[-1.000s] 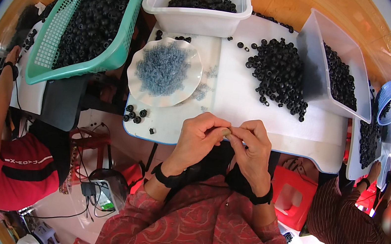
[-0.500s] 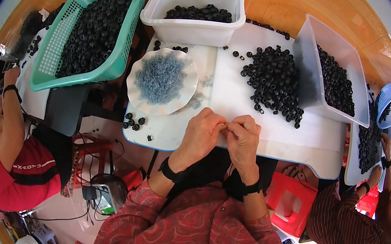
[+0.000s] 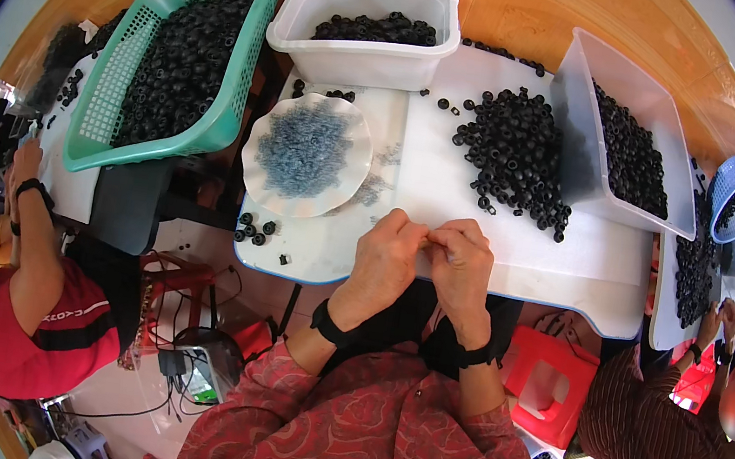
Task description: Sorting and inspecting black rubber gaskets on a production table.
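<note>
Over the near edge of the white table (image 3: pixel 511 281), my left hand (image 3: pixel 385 256) and my right hand (image 3: pixel 460 266) meet with their fingertips pinched together. Whatever lies between the fingers is hidden. Left of my hands a white scalloped plate (image 3: pixel 347 191) holds a heap of small clear bluish pieces (image 3: pixel 306 146). A pile of small round black parts (image 3: pixel 515 147) with holes lies on white paper to the right. Several more black parts (image 3: pixel 252 230) sit near the table's left corner.
A green basket (image 3: pixel 235 117), a white tub (image 3: pixel 358 64) and a clear bin (image 3: pixel 580 119), all holding black parts, stand along the back. Co-workers sit left (image 3: pixel 35 324) and right (image 3: pixel 654 429). A red stool (image 3: pixel 542 423) is near my right side; cables (image 3: pixel 120 417) lie on the floor.
My left hand has turned slightly and moved a little to the right, its fingers still meeting the right hand's. Co-workers' hands at both sides have shifted.
</note>
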The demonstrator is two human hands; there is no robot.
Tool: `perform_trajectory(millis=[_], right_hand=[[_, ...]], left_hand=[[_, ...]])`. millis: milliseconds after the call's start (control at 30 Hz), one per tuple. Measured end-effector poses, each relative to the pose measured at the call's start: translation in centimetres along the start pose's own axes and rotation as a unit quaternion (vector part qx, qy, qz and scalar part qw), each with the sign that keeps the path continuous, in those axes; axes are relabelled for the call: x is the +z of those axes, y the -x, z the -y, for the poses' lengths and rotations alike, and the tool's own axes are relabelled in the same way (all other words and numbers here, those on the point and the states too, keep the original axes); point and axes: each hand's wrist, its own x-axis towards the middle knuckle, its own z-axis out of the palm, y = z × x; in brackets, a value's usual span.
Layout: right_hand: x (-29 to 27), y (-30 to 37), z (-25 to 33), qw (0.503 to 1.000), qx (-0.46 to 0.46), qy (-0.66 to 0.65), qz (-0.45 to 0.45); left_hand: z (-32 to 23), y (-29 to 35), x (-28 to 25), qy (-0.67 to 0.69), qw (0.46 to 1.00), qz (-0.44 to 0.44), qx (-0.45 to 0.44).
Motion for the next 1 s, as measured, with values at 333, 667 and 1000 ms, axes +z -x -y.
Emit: perform_trajectory(millis=[333, 667, 1000], right_hand=[[-0.7, -0.1, 3.2, 0.994, -0.072, -0.05, -0.07], [1.1, -0.8, 3.5, 0.982, -0.119, -0.101, 0.103], [1.2, -0.7, 2.6, 0.982, -0.088, -0.143, 0.087]], left_hand=[[-0.6, 0.3, -0.3, -0.089, 0.994, 0.054, 0.031], [1.3, 1.3, 1.3, 0.046, 0.998, 0.004, 0.05], [-4.3, -2.3, -2.0, -0.181, 0.911, 0.336, -0.158]])
